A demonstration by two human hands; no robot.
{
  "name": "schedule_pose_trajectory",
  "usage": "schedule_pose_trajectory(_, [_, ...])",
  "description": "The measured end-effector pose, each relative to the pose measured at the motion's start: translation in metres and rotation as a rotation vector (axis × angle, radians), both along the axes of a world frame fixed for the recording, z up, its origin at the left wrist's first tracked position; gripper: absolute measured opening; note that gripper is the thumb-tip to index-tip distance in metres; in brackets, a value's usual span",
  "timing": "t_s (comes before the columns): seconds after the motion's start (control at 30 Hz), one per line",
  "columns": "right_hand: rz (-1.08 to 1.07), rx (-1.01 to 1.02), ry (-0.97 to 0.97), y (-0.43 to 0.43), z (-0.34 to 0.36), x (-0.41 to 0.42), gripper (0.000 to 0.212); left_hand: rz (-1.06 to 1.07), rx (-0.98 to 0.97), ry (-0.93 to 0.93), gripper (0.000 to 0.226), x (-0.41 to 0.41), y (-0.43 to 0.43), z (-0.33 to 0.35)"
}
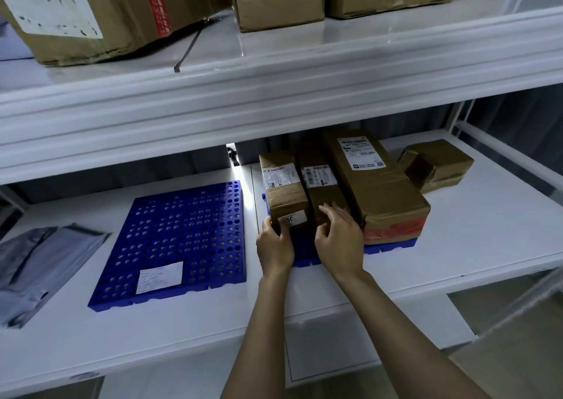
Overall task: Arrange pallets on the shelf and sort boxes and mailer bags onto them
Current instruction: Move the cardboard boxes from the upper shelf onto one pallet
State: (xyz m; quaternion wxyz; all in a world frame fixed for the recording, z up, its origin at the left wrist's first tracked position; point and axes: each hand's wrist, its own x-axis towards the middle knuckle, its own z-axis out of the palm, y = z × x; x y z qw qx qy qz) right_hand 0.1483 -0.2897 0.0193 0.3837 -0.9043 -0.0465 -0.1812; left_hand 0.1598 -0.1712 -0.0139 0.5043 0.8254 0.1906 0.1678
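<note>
Fingers [330, 212] of the right hand [338, 240] are curling over the near end of the middle box [320, 188], their tips pressing on its brown top edge. The left hand [274, 248] is gripping the near lower corner of the small box [285, 197], with the thumb on the front by a white sticker and the other fingers wrapping round the left side. Both boxes are sitting side by side and touching on the right-hand blue pallet [304, 254], whose edge is showing beneath them. A long box [377, 182] with red tape at its near end is lying against the middle one on the same pallet. A second blue pallet [182, 234] is lying just to the left on the white shelf [457, 246], carrying a white label [160, 276] near its front edge. Grey mailer bags [36, 264] are lying further left, off both pallets (how many, I cannot tell). A taped brown parcel [435, 164] is sitting on the bare shelf, behind and to the right of the long box. Large cartons [91, 18] are standing on the level above.
</note>
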Motion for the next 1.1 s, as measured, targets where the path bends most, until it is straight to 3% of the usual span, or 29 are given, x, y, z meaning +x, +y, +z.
schedule_pose_trajectory(0.33, [0.017, 0.052, 0.007, -0.005, 0.002, -0.003, 0.040, -0.005, -0.021, -0.048, 0.033, 0.005, 0.007, 0.004])
schedule_pose_trajectory(0.6, [0.019, 0.091, 0.019, -0.004, -0.003, -0.009, 0.039, 0.082, -0.206, -0.105, 0.076, 0.017, -0.008, 0.031])
schedule_pose_trajectory(0.67, [0.025, 0.076, 0.020, -0.006, -0.003, -0.009, 0.039, 0.103, -0.278, -0.074, 0.074, 0.030, -0.007, 0.036])
schedule_pose_trajectory(0.87, [0.052, 0.054, 0.020, -0.010, -0.003, -0.008, 0.040, 0.050, -0.250, -0.050, 0.047, 0.033, -0.001, 0.027])
schedule_pose_trajectory(1.1, [0.042, 0.115, -0.030, -0.008, -0.004, -0.012, 0.039, 0.077, -0.283, -0.048, 0.043, 0.013, -0.003, 0.015])
